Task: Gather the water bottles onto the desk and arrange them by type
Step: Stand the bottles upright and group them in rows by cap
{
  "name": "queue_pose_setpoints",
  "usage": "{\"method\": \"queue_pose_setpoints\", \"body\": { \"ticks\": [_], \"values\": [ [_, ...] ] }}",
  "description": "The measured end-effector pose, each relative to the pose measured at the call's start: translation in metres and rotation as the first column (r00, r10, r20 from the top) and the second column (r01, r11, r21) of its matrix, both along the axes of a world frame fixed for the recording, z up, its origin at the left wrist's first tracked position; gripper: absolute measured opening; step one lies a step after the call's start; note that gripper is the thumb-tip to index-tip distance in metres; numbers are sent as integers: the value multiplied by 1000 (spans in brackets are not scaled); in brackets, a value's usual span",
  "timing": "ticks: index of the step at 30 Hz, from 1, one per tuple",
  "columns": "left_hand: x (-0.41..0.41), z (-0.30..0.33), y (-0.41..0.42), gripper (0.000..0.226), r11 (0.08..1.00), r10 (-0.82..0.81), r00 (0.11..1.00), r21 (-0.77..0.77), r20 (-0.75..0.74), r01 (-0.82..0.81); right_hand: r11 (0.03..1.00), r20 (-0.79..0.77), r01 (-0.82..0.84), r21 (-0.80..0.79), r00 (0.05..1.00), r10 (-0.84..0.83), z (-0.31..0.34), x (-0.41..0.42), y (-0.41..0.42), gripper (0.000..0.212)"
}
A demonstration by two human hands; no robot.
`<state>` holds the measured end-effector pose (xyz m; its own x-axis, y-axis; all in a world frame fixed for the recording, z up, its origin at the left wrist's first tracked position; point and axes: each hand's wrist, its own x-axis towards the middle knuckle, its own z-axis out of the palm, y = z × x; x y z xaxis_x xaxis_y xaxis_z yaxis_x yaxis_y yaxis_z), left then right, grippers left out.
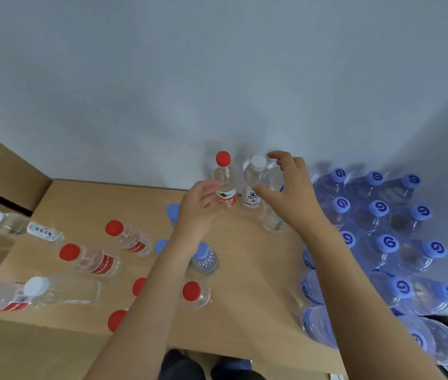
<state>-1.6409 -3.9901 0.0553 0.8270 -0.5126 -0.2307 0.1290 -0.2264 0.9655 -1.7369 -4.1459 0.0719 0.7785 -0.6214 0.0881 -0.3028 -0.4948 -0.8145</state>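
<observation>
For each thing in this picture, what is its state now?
Left hand: fingers curled beside the red-cap bottle, grip unclear.
Right hand: open, fingers spread over the white-cap bottles.
Red-cap bottle: upright by the wall, capped.
White-cap bottle: upright beside it, capped.
Blue-cap bottles: upright, packed together at the right.
Desk: holds scattered bottles.

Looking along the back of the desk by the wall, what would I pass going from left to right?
Red-capped bottle → white-capped bottle → right hand → block of blue-capped bottles.
</observation>
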Motion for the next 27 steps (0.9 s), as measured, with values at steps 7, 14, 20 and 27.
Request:
{"method": "queue_pose_setpoints", "body": {
  "ticks": [7, 14, 20, 27],
  "values": [
    [20, 17, 85, 41, 996, 81, 993, 24, 80, -83, 987, 19, -128, 95, 992, 127, 4, 38, 67, 62],
    [53, 19, 193, 38, 974, 223, 972, 27, 70, -225, 948, 13, -233, 217, 972, 236, 1, 79, 161, 59],
    [79, 12, 280, 41, 949, 311, 950, 34, 41, -312, 933, -15, -278, 231, 957, 289, -9, 110, 236, 53],
    [95, -2, 337, 38, 942, 331, 943, 48, 18, -332, 908, -41, -327, 262, 936, 349, -28, 130, 294, 50]
  ]
}}
